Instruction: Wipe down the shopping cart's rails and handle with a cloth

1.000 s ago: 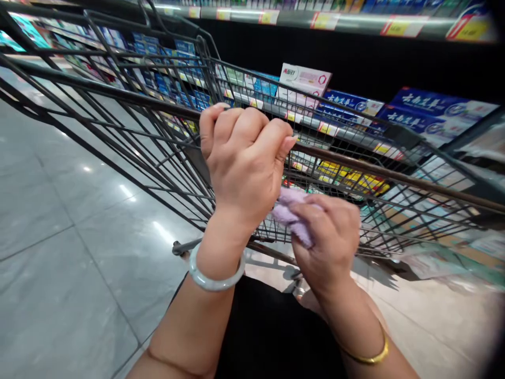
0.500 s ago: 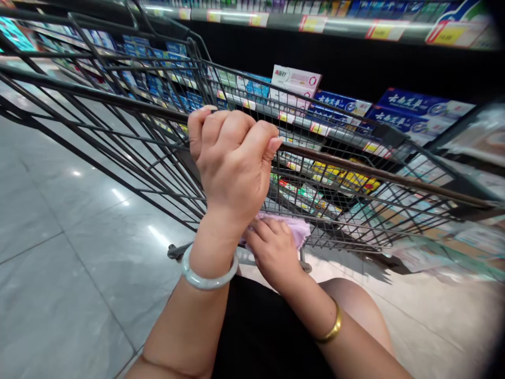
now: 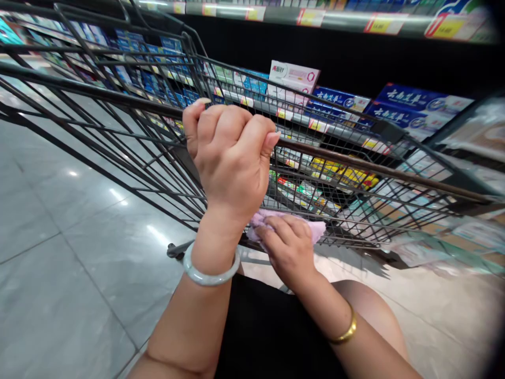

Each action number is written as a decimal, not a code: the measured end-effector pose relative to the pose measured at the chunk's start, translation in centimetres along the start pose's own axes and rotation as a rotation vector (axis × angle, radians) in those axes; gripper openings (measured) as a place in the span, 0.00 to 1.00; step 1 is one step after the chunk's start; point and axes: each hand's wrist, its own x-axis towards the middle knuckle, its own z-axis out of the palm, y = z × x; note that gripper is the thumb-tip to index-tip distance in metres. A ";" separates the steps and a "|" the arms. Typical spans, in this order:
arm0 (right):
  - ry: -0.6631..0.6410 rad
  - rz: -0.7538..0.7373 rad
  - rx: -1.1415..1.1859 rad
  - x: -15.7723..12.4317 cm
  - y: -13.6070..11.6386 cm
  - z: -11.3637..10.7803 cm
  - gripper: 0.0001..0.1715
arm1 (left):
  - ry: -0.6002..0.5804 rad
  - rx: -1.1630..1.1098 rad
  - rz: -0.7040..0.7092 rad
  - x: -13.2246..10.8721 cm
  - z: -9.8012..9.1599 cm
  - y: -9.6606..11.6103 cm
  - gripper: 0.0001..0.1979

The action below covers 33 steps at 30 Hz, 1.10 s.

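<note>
A dark wire shopping cart (image 3: 339, 155) stretches across the view in front of me. My left hand (image 3: 231, 152), with a pale bangle at the wrist, is wrapped round the cart's top rail. Lower down, my right hand (image 3: 290, 250), with a gold bangle on its wrist, grips a pink cloth (image 3: 317, 230) against the lower part of the basket. The cloth bunches under the fingers, and its far end sticks out to the right. My palm and part of the cloth are hidden.
Behind the cart stand store shelves with blue toothpaste boxes (image 3: 420, 100), a white box (image 3: 292, 76) and yellow packs (image 3: 347, 171). Plastic-wrapped goods (image 3: 473, 231) lie at the right. Grey floor tiles (image 3: 51, 279) spread at the left, near a cart wheel (image 3: 172, 250).
My right hand has slid right along the lower basket with the pink cloth. My left hand keeps its hold on the rail. The whole view has shifted slightly.
</note>
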 end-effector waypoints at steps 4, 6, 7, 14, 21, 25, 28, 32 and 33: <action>-0.193 -0.042 -0.032 0.0 0.2 0.0 0.06 | 0.065 0.094 0.084 0.0 0.1 -0.1 0.21; -0.266 -0.079 -0.004 0.0 0.5 0.1 0.05 | 0.050 0.045 0.063 0.1 0.1 -0.2 0.20; -0.233 -0.083 0.013 0.1 0.7 -0.1 0.05 | 0.036 0.007 0.038 0.2 0.1 -0.3 0.21; -0.047 -0.082 0.023 0.4 1.6 -0.7 0.06 | 0.009 -0.079 -0.023 0.2 0.1 -0.2 0.24; -0.136 -0.191 0.057 -0.4 0.6 0.5 0.05 | -0.019 -0.117 -0.027 0.2 0.2 -0.4 0.23; 0.109 -0.056 0.019 -0.3 0.6 0.2 0.06 | -0.018 -0.122 -0.038 0.2 0.2 -0.4 0.23; -0.085 -0.085 0.042 -0.2 0.6 0.4 0.07 | -0.007 -0.107 -0.030 0.2 0.0 -0.2 0.22; 0.029 -0.068 0.087 0.4 0.8 -0.1 0.06 | -0.008 -0.108 -0.030 0.3 0.0 -0.4 0.22; 0.104 -0.038 0.086 0.6 0.8 -0.3 0.06 | -0.015 -0.112 -0.033 0.3 0.0 -0.5 0.22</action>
